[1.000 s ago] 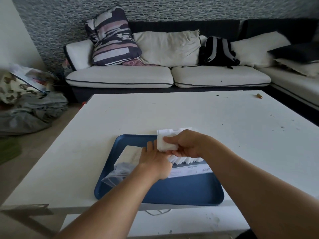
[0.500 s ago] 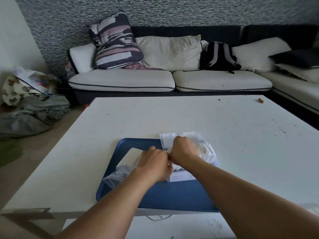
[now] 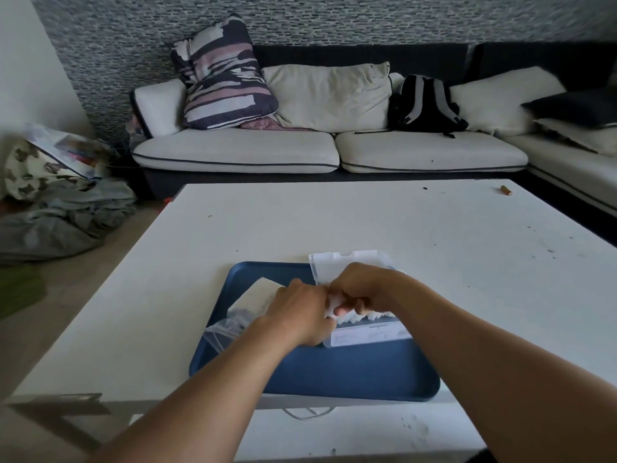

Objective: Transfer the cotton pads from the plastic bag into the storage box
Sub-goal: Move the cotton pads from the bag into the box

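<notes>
Cotton pads (image 3: 359,316): white, thin, stacked on edge in a row, jagged top edges showing just under the right hand's fingers. They sit inside the storage box (image 3: 367,335), a clear rectangular box with a printed label on its near wall; its clear lid (image 3: 347,262) stands open behind the hands. Box rests on the right half of the blue tray (image 3: 334,372), on the white table (image 3: 334,222).

Plastic bag (image 3: 230,325): clear, crumpled, lying on the tray's left half, partly under the left forearm; a pale flat sheet (image 3: 258,294) lies with it, can't tell if inside.

Right hand (image 3: 362,289): curled down over the box, fingers closed on the stack of pads. Left hand (image 3: 300,315): knuckles up, touching the right hand at the box's left end; whether it grips anything can't be told.

Versus 0.5 s ago: the right hand's fingertips are now visible pressing into the pads, and more of the pad row shows. Bag and tray are unchanged.
</notes>
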The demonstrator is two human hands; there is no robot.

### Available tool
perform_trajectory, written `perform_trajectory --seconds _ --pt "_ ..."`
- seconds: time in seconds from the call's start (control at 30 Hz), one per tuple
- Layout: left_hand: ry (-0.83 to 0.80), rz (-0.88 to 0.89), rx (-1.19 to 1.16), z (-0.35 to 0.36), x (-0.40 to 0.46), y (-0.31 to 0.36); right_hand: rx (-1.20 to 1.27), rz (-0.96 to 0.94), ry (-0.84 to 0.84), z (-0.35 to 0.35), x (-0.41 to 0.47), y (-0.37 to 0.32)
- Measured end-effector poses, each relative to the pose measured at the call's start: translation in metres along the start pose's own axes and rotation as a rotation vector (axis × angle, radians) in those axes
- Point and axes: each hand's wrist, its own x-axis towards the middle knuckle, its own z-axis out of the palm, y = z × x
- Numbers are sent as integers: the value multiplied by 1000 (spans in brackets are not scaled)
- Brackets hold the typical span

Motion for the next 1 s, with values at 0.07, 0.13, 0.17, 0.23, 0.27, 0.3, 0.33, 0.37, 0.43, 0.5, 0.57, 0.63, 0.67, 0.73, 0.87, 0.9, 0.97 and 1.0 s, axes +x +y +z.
perform_trajectory --seconds 0.07,0.13,0.17,0.23,0.27,0.3,0.33,0.37,0.43,0.5,0.57,0.63,0.67,0.73,0.87,0.9,0.97,1.0 --pt "-12 -9 21 -1 -1 0 -27 4 64 3 1 -1" --pt "-39 6 50 -2 -2 2 -111 3 92 5 0 -5" --pt "-48 16 68 -2 -2 3 -169 9 91 6 -3 -6" --pt "-60 25 118 -3 -2 7 -254 35 136 6 -5 -7" --pt "-58 24 131 -2 -1 8 -277 32 181 8 -5 -8" --pt "-52 25 132 -1 -1 9 -292 15 240 11 -3 -8" --pt "-38 25 123 2 1 9 -296 -16 308 14 -1 -7" --pt "-30 23 114 4 2 9 -297 -50 382 18 2 -7" --pt "-27 12 105 7 4 7 -316 -101 514 26 8 -6" --pt "-35 -1 105 10 5 6 -296 -96 544 31 15 -4" --pt "-27 2 101 12 5 5 -207 -76 519 31 21 -2" --pt "-6 -1 94 13 6 6 -118 -57 532 29 24 1" --pt "6 -6 91 13 6 6 -88 -52 565 28 26 2" --pt "18 -4 92 14 8 6 -103 -65 650 28 29 5" --pt "21 5 95 16 11 4 -162 -109 610 32 29 7" --pt "18 9 100 16 11 4 -148 -106 552 31 27 7" --pt "0 9 120 16 12 4 -102 -64 413 23 17 3" --pt "-2 2 135 16 11 5 -64 -52 379 16 12 2"
